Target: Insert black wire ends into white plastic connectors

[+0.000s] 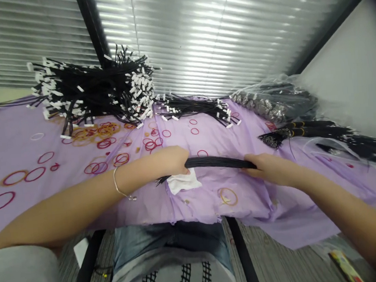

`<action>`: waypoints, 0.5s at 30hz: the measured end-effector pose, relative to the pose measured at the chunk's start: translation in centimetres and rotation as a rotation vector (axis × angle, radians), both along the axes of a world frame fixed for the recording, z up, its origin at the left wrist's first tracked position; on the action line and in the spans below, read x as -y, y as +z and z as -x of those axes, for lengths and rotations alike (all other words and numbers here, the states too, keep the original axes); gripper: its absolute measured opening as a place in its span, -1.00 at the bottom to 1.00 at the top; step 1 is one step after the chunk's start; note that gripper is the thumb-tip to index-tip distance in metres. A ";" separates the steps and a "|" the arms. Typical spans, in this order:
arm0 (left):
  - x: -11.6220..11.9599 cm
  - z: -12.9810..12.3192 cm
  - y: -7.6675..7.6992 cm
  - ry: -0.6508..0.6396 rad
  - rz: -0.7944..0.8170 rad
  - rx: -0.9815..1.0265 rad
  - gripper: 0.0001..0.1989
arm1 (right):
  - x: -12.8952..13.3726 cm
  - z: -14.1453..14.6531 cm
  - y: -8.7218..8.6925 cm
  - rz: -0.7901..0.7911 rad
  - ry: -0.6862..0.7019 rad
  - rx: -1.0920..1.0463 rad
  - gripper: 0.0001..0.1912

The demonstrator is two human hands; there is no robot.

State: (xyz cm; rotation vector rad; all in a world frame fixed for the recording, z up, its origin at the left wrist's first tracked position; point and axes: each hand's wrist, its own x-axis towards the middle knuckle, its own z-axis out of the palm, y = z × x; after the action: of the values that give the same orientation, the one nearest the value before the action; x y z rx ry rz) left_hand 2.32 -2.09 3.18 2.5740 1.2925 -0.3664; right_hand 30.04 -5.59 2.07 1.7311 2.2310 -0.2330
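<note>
The left hand (173, 158) is closed around a slim bundle of straight black cables (216, 161) near its left end, where the tips poke out beyond the fist. The right hand (270, 167) grips the other end, and the bundle bows slightly between them — in front of the person, over a table cover of thin lilac plastic (253, 196). A crumpled white cloth (187, 182) shows just under the left hand; whether that hand also pinches it, I cannot tell. Red and amber rubber bands (1, 201) lie scattered leftward. Behind them rises a big heap of black cables with white connectors (96, 87) — beside it, a smaller pile of similar cables (198, 106).
</note>
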 end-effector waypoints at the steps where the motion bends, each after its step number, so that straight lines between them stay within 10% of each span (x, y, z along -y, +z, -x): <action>1: -0.1 0.2 0.3 -0.007 0.006 -0.002 -0.64 | 0.0 -0.2 0.1 0.005 -0.009 -0.004 -0.69; 15: -0.4 0.0 1.4 -0.008 -0.026 0.110 -0.48 | 0.3 -4.2 0.4 -0.028 -0.088 0.008 -0.56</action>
State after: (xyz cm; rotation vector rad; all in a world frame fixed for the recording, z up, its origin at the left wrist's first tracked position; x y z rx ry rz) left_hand 2.33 -1.66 4.53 2.5815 1.2572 -0.2072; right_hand 34.27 -5.84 2.49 1.8434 2.1647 -0.2147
